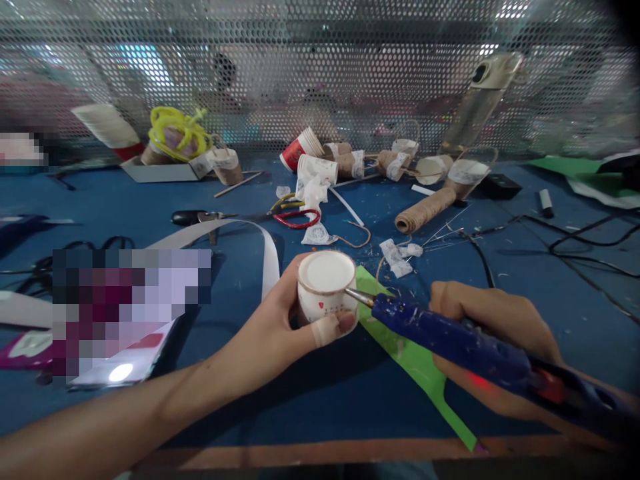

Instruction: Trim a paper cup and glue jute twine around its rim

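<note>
My left hand (295, 313) is wrapped round a white paper cup (330, 272) that is held upside down, its base facing up. Tape or a plaster covers part of that thumb. In my right hand (495, 333) is a blue glue gun (450, 337), pointing left. Its metal nozzle (359, 295) is at the cup's base rim, and I cannot tell whether it touches. A strip of green paper (410, 360) lies on the table below and between the hands.
Scissors (297, 217) and scraps of lace lie beyond the cup. Twine-wrapped cups (395, 163), a roll of brown burlap (425, 210) and a bottle (477, 100) stand farther back by a perforated metal screen (320, 80). A phone (130, 353) lies left, black cables (575, 247) right.
</note>
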The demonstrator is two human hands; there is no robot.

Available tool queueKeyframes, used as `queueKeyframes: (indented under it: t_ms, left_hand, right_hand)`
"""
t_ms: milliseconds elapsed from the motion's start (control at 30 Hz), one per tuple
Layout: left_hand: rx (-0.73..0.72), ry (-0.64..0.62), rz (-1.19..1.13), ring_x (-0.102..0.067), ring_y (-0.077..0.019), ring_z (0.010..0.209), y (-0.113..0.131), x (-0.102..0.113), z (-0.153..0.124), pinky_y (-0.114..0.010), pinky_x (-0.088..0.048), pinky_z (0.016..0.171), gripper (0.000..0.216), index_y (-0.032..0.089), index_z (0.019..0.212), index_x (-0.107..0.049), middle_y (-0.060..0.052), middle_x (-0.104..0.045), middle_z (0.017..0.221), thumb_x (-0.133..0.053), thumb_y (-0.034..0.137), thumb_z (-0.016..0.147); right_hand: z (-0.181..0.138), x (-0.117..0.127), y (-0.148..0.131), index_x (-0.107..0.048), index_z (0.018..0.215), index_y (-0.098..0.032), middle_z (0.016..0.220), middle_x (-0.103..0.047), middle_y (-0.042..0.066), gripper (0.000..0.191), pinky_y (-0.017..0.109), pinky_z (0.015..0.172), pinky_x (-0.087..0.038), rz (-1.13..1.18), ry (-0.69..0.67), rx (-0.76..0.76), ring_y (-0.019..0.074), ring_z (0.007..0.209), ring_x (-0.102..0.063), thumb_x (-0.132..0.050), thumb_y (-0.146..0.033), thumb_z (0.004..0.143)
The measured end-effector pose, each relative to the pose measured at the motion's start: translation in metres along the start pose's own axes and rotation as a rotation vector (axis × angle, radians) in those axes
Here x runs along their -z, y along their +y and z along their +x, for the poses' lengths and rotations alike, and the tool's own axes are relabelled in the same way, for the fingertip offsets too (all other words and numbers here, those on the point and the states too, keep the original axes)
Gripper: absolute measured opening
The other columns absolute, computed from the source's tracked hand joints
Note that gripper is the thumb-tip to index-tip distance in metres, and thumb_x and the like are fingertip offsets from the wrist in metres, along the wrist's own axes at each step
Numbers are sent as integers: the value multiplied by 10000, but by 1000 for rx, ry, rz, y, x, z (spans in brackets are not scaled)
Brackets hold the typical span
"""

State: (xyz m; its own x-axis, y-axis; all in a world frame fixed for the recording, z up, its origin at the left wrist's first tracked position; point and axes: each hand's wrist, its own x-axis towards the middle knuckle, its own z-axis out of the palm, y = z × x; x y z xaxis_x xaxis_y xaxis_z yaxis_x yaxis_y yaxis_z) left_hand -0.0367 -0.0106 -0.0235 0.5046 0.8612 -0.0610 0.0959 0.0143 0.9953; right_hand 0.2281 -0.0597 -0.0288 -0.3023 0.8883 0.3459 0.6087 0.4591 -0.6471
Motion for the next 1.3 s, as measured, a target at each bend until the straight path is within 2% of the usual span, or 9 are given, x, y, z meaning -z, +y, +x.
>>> queueKeyframes:
  t_ms: [267, 400, 600, 733, 967, 1167, 1300]
  left_hand:
    - [-68, 78, 30, -675, -250, 1029, 0, -5, 1, -312, -561, 846, 459, 250, 1183, -549, -43, -685, 1111, -813, 352, 821]
    - [-55, 102, 16, -681, -252, 991, 0, -4, 1, -320, -567, 827, 494, 249, 1187, -539, -40, -692, 1085, -825, 359, 800]
    - [-32, 76, -46, -658, -199, 960, 0, -1, -3, -280, -562, 852, 528, 303, 1227, -516, 6, -668, 1077, -832, 356, 807]
    - [-40, 58, -37, -640, -222, 1054, 0, -1, -3, -296, -538, 933, 458, 287, 1195, -572, -2, -668, 1108, -820, 372, 820]
    - [22, 0, -58, -653, -272, 1141, -2, 1, 0, -346, -515, 990, 452, 252, 1231, -602, -42, -724, 1205, -802, 374, 844]
    - [11, -30, -119, -661, -277, 1163, -3, 3, 2, -339, -526, 993, 456, 250, 1234, -626, -43, -736, 1221, -818, 338, 830]
    - [-1, -9, -159, -675, -290, 1130, -5, 4, 1, -355, -542, 972, 442, 256, 1210, -643, -44, -745, 1182, -825, 322, 813]
  right_hand:
    - [-1, 0, 5, -390, 754, -271, 652, -465, -73, 261, 290, 551, -243, -12, -29, 46, 131, 547, -418, -626, -170, 703]
    - [0, 0, 3, -393, 733, -262, 627, -460, -86, 253, 277, 542, -252, -40, -12, 16, 115, 530, -388, -616, -146, 713]
    - [4, 0, 6, -365, 712, -258, 604, -421, -87, 278, 270, 505, -255, -68, 32, 30, 108, 506, -358, -630, -180, 752]
    - [4, 0, 4, -350, 710, -257, 606, -398, -85, 276, 270, 512, -260, -78, 27, 30, 109, 508, -344, -613, -185, 750]
    - [0, 0, 0, -399, 729, -262, 612, -451, -82, 218, 286, 536, -237, -19, -22, 36, 118, 523, -373, -589, -162, 694]
    - [3, 2, 1, -351, 717, -254, 620, -412, -87, 276, 265, 524, -261, -91, 9, 4, 107, 521, -341, -620, -200, 748]
    - [6, 2, 1, -350, 683, -253, 580, -383, -92, 317, 269, 502, -261, -33, 10, -28, 108, 496, -328, -655, -207, 756]
